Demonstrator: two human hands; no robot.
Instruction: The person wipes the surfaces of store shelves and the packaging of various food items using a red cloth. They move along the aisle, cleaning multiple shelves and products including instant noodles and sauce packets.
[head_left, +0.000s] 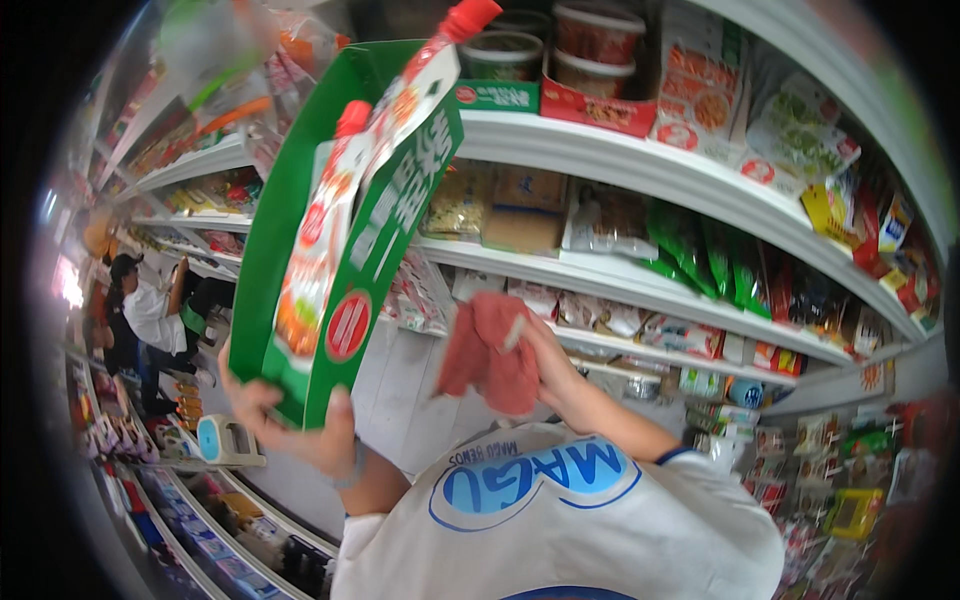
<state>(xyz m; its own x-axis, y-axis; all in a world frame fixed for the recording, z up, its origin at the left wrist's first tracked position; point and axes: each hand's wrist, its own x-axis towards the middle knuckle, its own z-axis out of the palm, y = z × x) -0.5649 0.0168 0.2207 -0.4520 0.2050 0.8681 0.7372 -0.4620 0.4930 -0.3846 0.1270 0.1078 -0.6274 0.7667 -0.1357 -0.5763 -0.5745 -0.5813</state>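
My left hand (311, 442) grips the lower end of a green cardboard display box (266, 247), which is tilted up on its end in front of the shelves. Two spouted pouches (319, 255) with red caps stand out in the box, one near its middle and the other poking past its upper end. The box bears white writing and a round red emblem. A crumpled red cloth (491, 352) is bunched in my right hand (549, 360), held apart from the box over the tiled floor. Some of the fingers are hidden behind the cloth.
White shelves (600, 150) curve across ahead with lidded tubs (596, 45), green bags (701, 247) and other packets. Packets hang on a rack (817, 465) at right. People (161, 307) are in the aisle at left, near a white-and-blue plastic stool (221, 439) and low shelves (217, 517).
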